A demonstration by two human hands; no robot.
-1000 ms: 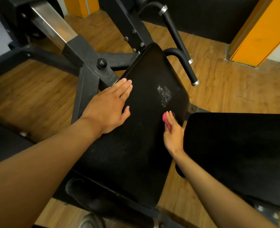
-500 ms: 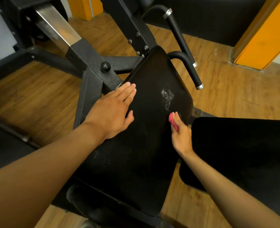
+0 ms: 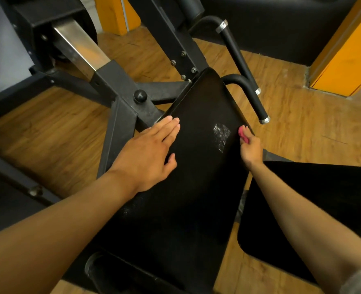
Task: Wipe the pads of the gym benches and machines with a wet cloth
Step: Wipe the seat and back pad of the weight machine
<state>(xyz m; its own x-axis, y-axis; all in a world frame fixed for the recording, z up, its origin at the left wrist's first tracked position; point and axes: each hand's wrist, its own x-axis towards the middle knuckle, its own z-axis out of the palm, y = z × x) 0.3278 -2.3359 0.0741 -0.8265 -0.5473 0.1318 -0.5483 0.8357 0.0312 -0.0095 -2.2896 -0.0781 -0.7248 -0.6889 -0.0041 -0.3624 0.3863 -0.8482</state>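
A long black pad (image 3: 188, 187) of a gym machine slopes away from me in the middle of the view. It has a worn, whitish patch (image 3: 221, 135) near its far right side. My left hand (image 3: 147, 153) lies flat on the pad's left edge, fingers together. My right hand (image 3: 250, 146) is closed on a small pink cloth (image 3: 243, 134), pressed against the pad's right edge just right of the worn patch. A second black pad (image 3: 315, 200) sits lower at the right, under my right forearm.
The black steel frame (image 3: 120, 107) with a knob (image 3: 140, 95) and a chrome bar (image 3: 78, 47) stands left of the pad. Two black handles (image 3: 249, 94) stick out at the pad's far right. Wooden floor (image 3: 302, 132) and orange pillars (image 3: 345, 52) surround the machine.
My right hand with the pink cloth has slid up along the pad's right edge, past the worn patch. The left hand stays flat on the left edge. The view shifted slightly.
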